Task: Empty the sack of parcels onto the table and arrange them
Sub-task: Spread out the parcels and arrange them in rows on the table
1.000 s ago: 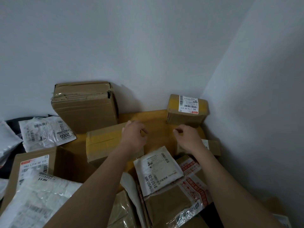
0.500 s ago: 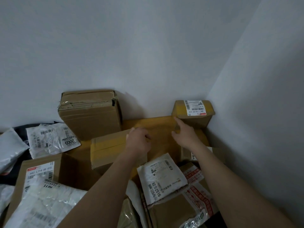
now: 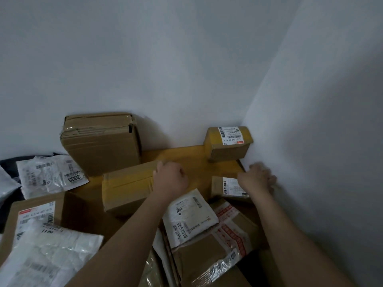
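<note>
**Parcels spread over a corner desk, both hands at boxes**

At far left a white plastic mailer [image 3: 49,176] lies flat, its label printed "2005". Below it a brown carton [image 3: 41,212] carries a white label with a red stripe and barcodes; the number on it is too blurred to read surely. A crinkled clear-and-white bag [image 3: 47,257] overlaps that carton's near side. Behind, a tall taped carton [image 3: 101,141] stands against the back wall.

The left hand [image 3: 170,179] sits with curled fingers on the right end of a long box with yellow tape [image 3: 128,187], which lies on the yellow wooden desk [image 3: 182,156]; whether the fingers truly clasp the box edge I cannot tell. Nearer the camera a white mailer [image 3: 189,216], reading "82-5-2516", rests on a brown parcel wrapped in red-printed tape [image 3: 223,241].

In the corner a small yellow-taped box [image 3: 228,143] stands against both walls, its label reading "642 L714-00 016". The right hand [image 3: 257,179] is bent over the far end of a low labelled box [image 3: 226,186] just beside the right wall, fingers curled down behind it and hidden, so its hold is unclear
</note>
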{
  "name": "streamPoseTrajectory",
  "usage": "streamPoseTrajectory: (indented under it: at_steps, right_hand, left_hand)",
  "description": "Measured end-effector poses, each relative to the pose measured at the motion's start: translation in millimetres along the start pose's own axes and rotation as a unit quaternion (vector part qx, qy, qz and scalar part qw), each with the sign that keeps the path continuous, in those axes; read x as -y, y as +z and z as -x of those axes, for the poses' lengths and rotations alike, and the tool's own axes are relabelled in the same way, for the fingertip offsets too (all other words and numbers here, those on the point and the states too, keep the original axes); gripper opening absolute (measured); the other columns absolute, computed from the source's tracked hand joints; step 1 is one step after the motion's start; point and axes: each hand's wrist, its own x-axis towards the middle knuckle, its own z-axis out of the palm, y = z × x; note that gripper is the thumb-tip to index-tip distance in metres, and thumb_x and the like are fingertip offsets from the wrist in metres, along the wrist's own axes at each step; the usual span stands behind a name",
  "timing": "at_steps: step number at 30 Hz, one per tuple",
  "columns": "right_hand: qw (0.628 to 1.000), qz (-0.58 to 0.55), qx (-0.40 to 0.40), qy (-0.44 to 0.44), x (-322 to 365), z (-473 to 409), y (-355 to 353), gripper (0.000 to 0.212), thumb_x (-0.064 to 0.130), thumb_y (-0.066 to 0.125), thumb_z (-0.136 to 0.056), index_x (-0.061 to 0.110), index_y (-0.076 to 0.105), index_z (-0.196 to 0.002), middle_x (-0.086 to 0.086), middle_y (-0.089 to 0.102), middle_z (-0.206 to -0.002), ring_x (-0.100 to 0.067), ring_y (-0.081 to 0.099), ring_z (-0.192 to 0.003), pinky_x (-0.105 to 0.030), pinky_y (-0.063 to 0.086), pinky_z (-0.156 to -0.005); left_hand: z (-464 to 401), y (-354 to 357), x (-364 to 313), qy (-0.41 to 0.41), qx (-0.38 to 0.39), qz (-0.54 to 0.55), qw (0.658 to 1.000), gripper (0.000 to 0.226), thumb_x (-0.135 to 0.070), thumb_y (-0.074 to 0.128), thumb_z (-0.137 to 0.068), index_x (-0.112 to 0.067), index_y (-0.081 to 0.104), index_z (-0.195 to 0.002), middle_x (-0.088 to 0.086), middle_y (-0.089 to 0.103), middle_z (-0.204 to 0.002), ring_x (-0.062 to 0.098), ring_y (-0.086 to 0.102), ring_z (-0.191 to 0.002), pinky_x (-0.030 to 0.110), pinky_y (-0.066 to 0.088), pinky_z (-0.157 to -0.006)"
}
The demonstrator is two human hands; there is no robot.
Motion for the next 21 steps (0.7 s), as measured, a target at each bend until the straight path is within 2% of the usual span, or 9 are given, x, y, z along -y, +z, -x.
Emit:
streamPoseTrajectory:
  at_steps: [2, 4, 7, 10, 13, 17, 21]
  right_hand:
    - [1.000, 0.005, 0.009, 0.024, -12, -7, -3, 0.037, 0.025, 0.053, -0.090, 0.015, 0.052, -0.125, -0.015, 0.046, -0.133, -0.037, 0.035, -0.128, -0.042, 0.035, -0.100]
    - [0.999, -0.014, 0.019, 0.028, -21, -10, -2, 0.035, 0.028, 0.054, -0.086, 0.012, 0.056, -0.118, -0.013, 0.057, -0.122, -0.034, 0.051, -0.115, -0.034, 0.043, -0.090]
    - [0.997, -0.068, 0.044, 0.016, -32, -11, 3, 0.031, 0.027, 0.054, -0.082, 0.007, 0.061, -0.104, -0.011, 0.069, -0.100, -0.027, 0.065, -0.088, -0.034, 0.056, -0.079]
    - [0.994, -0.090, 0.056, 0.008, -38, -9, 3, 0.030, 0.023, 0.054, -0.085, 0.004, 0.062, -0.106, -0.012, 0.069, -0.098, -0.027, 0.065, -0.087, -0.029, 0.052, -0.070]
    - [0.992, -0.109, 0.067, 0.006, -40, -6, -1, 0.021, 0.021, 0.053, -0.090, 0.006, 0.059, -0.103, -0.009, 0.069, -0.094, -0.023, 0.066, -0.083, -0.027, 0.051, -0.064]
    - [0.989, -0.117, 0.095, -0.008, -37, -10, -1, 0.015, 0.015, 0.053, -0.093, 0.005, 0.058, -0.102, -0.010, 0.070, -0.098, -0.022, 0.066, -0.084, -0.023, 0.047, -0.055]
    - [0.982, -0.131, 0.130, -0.040, -31, -13, 3, 0.012, 0.021, 0.058, -0.094, 0.012, 0.056, -0.103, -0.004, 0.069, -0.098, -0.013, 0.065, -0.079, -0.019, 0.044, -0.052]
  left_hand:
    - [9, 11, -11, 0.026, 0.014, 0.072, 0.997, 0.019, -0.018, 0.050, -0.094, -0.013, 0.068, -0.099, 0.002, 0.065, -0.104, 0.019, 0.052, -0.108, 0.032, 0.046, -0.088]
    - [18, 21, -23, 0.011, 0.068, 0.169, 0.983, 0.021, -0.017, 0.051, -0.096, -0.012, 0.065, -0.110, 0.002, 0.064, -0.109, 0.013, 0.056, -0.097, 0.023, 0.044, -0.077]
    - [26, 34, -31, -0.081, 0.139, 0.316, 0.935, 0.038, -0.028, 0.051, -0.097, -0.012, 0.054, -0.131, 0.003, 0.057, -0.126, 0.015, 0.055, -0.109, 0.025, 0.044, -0.085]
    - [29, 42, -32, -0.155, 0.173, 0.398, 0.888, 0.044, -0.040, 0.050, -0.097, -0.015, 0.052, -0.133, 0.002, 0.056, -0.129, 0.020, 0.055, -0.114, 0.035, 0.044, -0.101]
    - [27, 44, -33, -0.179, 0.186, 0.442, 0.859, 0.046, -0.047, 0.049, -0.095, -0.014, 0.056, -0.128, 0.004, 0.059, -0.125, 0.021, 0.056, -0.111, 0.042, 0.042, -0.105]
    - [24, 45, -37, -0.182, 0.205, 0.456, 0.847, 0.048, -0.049, 0.047, -0.096, -0.018, 0.052, -0.132, 0.002, 0.056, -0.129, 0.021, 0.054, -0.114, 0.036, 0.044, -0.099]
    - [21, 47, -36, -0.185, 0.211, 0.467, 0.838, 0.046, -0.051, 0.046, -0.095, -0.021, 0.055, -0.128, -0.001, 0.060, -0.120, 0.019, 0.057, -0.107, 0.035, 0.047, -0.095]
